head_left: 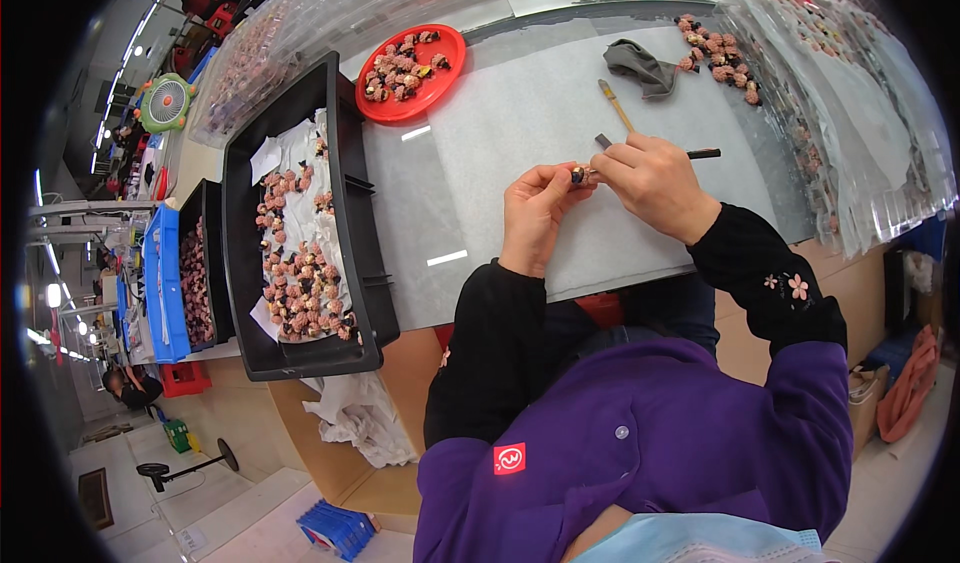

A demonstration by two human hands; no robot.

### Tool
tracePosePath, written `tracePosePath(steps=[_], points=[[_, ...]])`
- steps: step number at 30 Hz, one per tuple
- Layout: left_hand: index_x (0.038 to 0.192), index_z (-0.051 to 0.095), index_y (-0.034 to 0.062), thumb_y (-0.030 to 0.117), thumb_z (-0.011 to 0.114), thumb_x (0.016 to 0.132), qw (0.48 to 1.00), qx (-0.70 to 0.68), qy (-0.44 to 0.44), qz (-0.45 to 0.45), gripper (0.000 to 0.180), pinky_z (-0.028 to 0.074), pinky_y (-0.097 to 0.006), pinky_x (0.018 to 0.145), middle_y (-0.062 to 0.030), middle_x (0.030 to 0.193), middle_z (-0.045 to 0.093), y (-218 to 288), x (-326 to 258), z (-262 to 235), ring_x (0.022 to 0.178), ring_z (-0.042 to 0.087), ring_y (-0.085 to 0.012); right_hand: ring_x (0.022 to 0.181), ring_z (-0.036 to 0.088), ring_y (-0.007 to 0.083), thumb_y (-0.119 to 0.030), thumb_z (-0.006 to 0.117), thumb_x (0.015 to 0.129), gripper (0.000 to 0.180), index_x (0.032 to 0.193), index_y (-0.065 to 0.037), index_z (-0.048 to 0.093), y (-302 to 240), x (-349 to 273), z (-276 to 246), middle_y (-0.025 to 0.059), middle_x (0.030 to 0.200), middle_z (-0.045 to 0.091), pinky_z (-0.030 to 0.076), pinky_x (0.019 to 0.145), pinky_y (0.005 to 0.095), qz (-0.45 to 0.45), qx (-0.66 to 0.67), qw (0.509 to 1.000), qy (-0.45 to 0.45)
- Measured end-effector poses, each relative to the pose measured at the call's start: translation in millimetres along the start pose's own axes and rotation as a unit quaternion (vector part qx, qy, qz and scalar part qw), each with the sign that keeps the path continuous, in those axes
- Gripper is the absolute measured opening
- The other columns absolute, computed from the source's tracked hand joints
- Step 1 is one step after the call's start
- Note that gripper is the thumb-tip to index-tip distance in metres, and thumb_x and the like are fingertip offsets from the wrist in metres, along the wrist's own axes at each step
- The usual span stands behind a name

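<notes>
My left hand (535, 213) pinches a small pink-and-dark figurine (579, 175) between thumb and fingers, above the pale work sheet. My right hand (655, 185) is closed close against it, its fingertips meeting the figurine's right side. A slim black pen-like tool (704, 153) sticks out to the right from behind my right hand; its tip is hidden by the fingers. A short grey end (602, 141) shows just above the right fingers, and I cannot tell what it belongs to. Beyond the hands lies a thin brush (615, 106) with a yellowish handle.
A red plate (458, 68) of similar figurines stands at the far left. Nearer left is a black crate (362, 263) with many on white paper, beside a blue bin (165, 283). A grey cloth (641, 68) and loose figurines (722, 58) lie far right, near clear plastic trays (850, 113).
</notes>
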State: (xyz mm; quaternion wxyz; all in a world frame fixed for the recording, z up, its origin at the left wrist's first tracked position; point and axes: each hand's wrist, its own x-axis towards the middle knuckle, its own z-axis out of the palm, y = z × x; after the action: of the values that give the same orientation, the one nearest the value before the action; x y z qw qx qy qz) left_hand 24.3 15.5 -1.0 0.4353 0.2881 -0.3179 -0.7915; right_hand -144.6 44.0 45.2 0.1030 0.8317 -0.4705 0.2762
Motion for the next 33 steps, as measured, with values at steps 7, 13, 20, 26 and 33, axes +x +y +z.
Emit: tracePosePath(steps=[7, 13, 20, 26, 33], points=[[0.094, 0.058, -0.0054, 0.007, 0.053, 0.088, 1.0, -0.005, -0.005, -0.002, 0.015, 0.052, -0.031, 0.076, -0.0132, 0.092, 0.063, 1.3, -0.9, 0.9, 0.083, 0.061, -0.0186, 0.063, 0.052, 0.017, -0.008, 0.058, 0.068, 0.008, 0.076, -0.009, 0.057, -0.8, 1.8, -4.3, 0.0001, 0.066, 0.052, 0.044, 0.053, 0.0301, -0.015, 0.002, 1.0, -0.007], [0.095, 0.058, -0.0056, 0.007, 0.053, 0.087, 1.0, -0.011, 0.004, -0.003, 0.015, 0.052, -0.031, 0.076, -0.0133, 0.092, 0.063, 0.2, -0.1, 0.5, 0.083, 0.061, -0.019, 0.063, 0.052, 0.0172, -0.009, 0.059, 0.068, 0.008, 0.076, -0.01, 0.057, -1.2, -1.0, 0.5, 0.0002, 0.065, 0.051, 0.044, 0.053, 0.0302, 0.011, -0.005, 1.0, 0.004], [0.095, 0.058, -0.0038, 0.01, 0.052, 0.088, 1.0, 0.006, -0.001, 0.0, 0.016, 0.05, -0.032, 0.079, -0.0139, 0.093, 0.062, 0.0, -0.7, -0.1, 0.087, 0.062, -0.0234, 0.064, 0.053, 0.017, -0.008, 0.058, 0.069, 0.008, 0.076, -0.009, 0.057, 1.1, -0.4, -0.8, 0.0003, 0.066, 0.051, 0.044, 0.053, 0.0301, -0.01, 0.003, 1.0, -0.005], [0.093, 0.058, -0.0054, 0.007, 0.054, 0.087, 1.0, -0.01, 0.009, 0.0, 0.014, 0.052, -0.032, 0.076, -0.0133, 0.091, 0.063, 1.5, -0.8, 2.1, 0.083, 0.062, -0.0193, 0.065, 0.053, 0.0172, -0.008, 0.059, 0.068, 0.009, 0.076, -0.009, 0.057, -1.2, -0.5, -0.5, 0.0002, 0.066, 0.051, 0.044, 0.053, 0.0304, 0.01, -0.005, 1.0, -0.008], [0.1, 0.055, -0.0049, 0.009, 0.052, 0.088, 1.0, -0.026, 0.012, 0.0, 0.018, 0.052, -0.03, 0.076, -0.0127, 0.094, 0.061, 0.4, 0.9, 1.0, 0.085, 0.061, -0.0185, 0.066, 0.053, 0.0172, -0.009, 0.06, 0.068, 0.012, 0.08, -0.009, 0.057, -4.8, 1.9, -2.8, 0.001, 0.067, 0.052, 0.044, 0.056, 0.0297, 0.018, -0.003, 1.0, -0.008]])
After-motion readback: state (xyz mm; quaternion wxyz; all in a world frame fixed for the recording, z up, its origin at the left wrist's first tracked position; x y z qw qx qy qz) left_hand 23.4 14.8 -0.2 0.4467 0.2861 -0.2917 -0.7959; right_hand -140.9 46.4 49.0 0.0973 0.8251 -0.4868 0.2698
